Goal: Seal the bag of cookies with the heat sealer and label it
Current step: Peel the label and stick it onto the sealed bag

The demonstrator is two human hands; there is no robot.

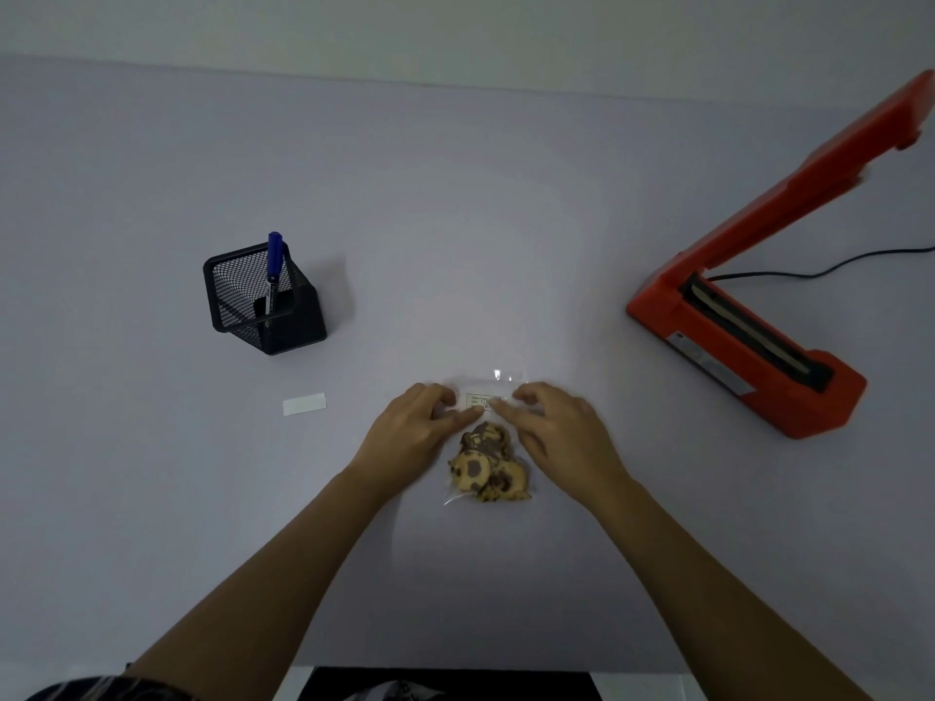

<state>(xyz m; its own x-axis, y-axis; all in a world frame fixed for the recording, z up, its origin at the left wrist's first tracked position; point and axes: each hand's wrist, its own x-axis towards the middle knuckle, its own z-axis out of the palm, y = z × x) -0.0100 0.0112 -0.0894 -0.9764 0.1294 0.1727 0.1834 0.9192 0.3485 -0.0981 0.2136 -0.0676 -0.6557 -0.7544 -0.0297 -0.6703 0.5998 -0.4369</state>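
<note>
A clear bag of cookies (488, 465) lies flat on the table in front of me, its open end pointing away. A small white label (484, 400) with writing sits on the bag's upper part. My left hand (412, 430) and my right hand (554, 427) rest on the bag from either side, with their fingertips pressing on the label. The orange heat sealer (749, 346) stands at the right with its arm raised.
A black mesh pen holder (265, 301) with a blue pen (273, 270) stands at the left. A white strip of backing paper (304, 404) lies in front of it. The sealer's black cable (830, 268) runs off to the right.
</note>
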